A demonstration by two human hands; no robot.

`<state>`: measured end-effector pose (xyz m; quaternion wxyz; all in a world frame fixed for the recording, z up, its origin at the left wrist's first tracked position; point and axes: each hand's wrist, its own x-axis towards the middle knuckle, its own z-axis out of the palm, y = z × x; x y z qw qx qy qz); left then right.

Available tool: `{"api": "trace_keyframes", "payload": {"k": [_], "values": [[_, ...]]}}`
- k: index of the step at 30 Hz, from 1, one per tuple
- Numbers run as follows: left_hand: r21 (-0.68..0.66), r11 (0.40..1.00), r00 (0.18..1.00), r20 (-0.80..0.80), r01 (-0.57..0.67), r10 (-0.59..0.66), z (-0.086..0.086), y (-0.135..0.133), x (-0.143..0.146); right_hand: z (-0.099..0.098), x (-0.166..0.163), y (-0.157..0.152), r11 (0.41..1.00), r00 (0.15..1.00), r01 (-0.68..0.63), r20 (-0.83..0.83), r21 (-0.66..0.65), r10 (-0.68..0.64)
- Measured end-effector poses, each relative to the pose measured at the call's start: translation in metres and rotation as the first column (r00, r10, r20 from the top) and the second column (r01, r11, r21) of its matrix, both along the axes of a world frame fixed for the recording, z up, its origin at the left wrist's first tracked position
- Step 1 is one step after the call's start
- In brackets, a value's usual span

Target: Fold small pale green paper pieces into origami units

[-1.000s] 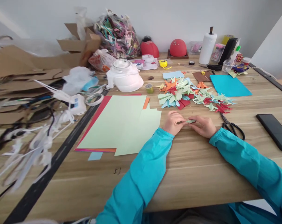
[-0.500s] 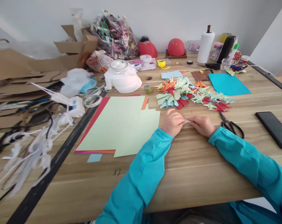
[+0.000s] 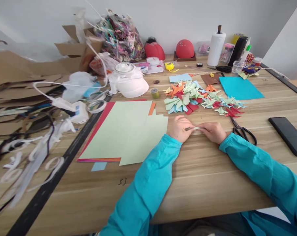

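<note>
- Left hand [image 3: 180, 129]: right of the frame's centre, closed in a pinch, with thumb and fingertips gripping one end of a thin folded paper [image 3: 197, 128].
- Right hand [image 3: 214, 132]: just beside it, fingers curled, thumb and forefinger pinching the other end; no gap shows at either grip.
- The folded paper: pale green, low over the table [image 3: 207, 183], spanning the two pinches; most of it is hidden by fingers, so its full shape cannot be told.
- Change: a second ago the paper shows a broader face between the hands; now only a narrow edge is visible. This suggests a turned or flattened piece, with the work remaining on this one item.
- Second change: at the left of the frame, a white cord [image 3: 65, 84] now loops towards the upper left, apparently unrelated to the handwork.
- Surroundings: folded paper figures [image 3: 181, 101] above the hands, scissors [image 3: 237, 124] near the right wrist, large pale green sheets [image 3: 119, 131] left of centre, and a phone [image 3: 287, 136] at the right edge.
</note>
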<state>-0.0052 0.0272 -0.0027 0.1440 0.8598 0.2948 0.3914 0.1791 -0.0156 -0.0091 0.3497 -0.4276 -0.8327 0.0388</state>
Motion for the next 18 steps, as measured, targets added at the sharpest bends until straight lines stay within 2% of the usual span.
{"api": "trace_keyframes", "payload": {"k": [6,9,11,15,18], "values": [[0.081,0.996,0.988,-0.146,-0.047,0.059,0.0050,-0.0046,0.0002,-0.0016,-0.0003,0.0004,1.000,1.000,-0.009,0.015,-0.029,0.009],[0.141,0.990,0.971,-0.235,-0.007,0.040,0.0073,-0.0056,0.0002,-0.0026,-0.0011,-0.0003,0.999,1.000,-0.015,-0.001,-0.050,0.015],[0.133,0.991,0.969,-0.247,0.013,0.021,0.0072,-0.0050,0.0003,-0.0022,-0.0017,-0.0008,0.997,0.999,-0.010,-0.043,-0.079,0.007],[-0.044,0.998,0.993,-0.106,-0.051,0.046,0.0061,-0.0048,0.0017,0.0010,-0.0028,-0.0003,0.970,0.962,-0.002,-0.266,-0.242,-0.064],[-0.271,0.960,0.997,0.010,-0.068,0.074,0.0096,-0.0075,0.0039,0.0041,-0.0039,0.0010,0.905,0.850,-0.131,-0.515,-0.404,-0.107]]}}
